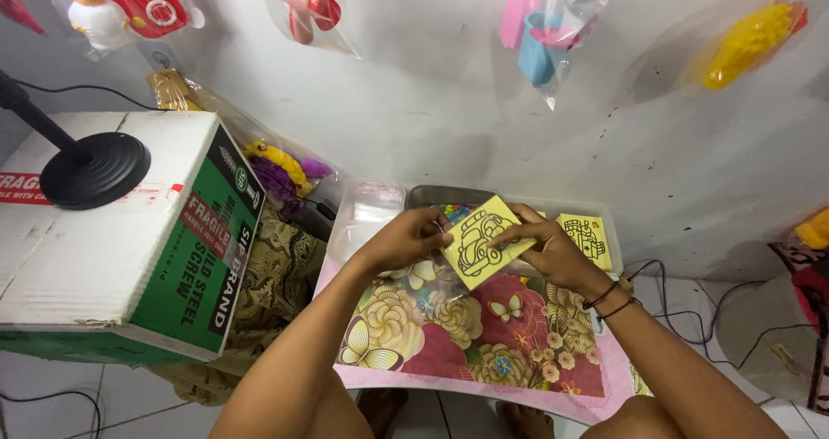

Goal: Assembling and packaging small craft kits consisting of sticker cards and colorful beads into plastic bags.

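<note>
Two hands are working over a worktop [553, 378] covered with a floral cloth of pink, cream and red. The left hand [406, 239] is pinching the left edge of one yellow card [480, 242] printed with a black line drawing of a car. The right hand [547, 251] is gripping the same card at its right edge, fingers curled over it. The card is being held tilted, just above the far part of the cloth. Two dark bands are circling the right wrist.

A second yellow card [588, 237], with a different black drawing, is lying just beside the right hand, in or against a clear plastic tray [380, 204]; which cannot be told. Count of yellow cards visible: two.

One cardboard box [112, 232], white on top and green on its side, is standing to the left, well apart from the hands. One black round stand base [93, 170] is resting on its top. Four clear bags of coloured plastic toys are hanging on the wall behind. One dark cable [691, 318] is trailing over the floor at right.
</note>
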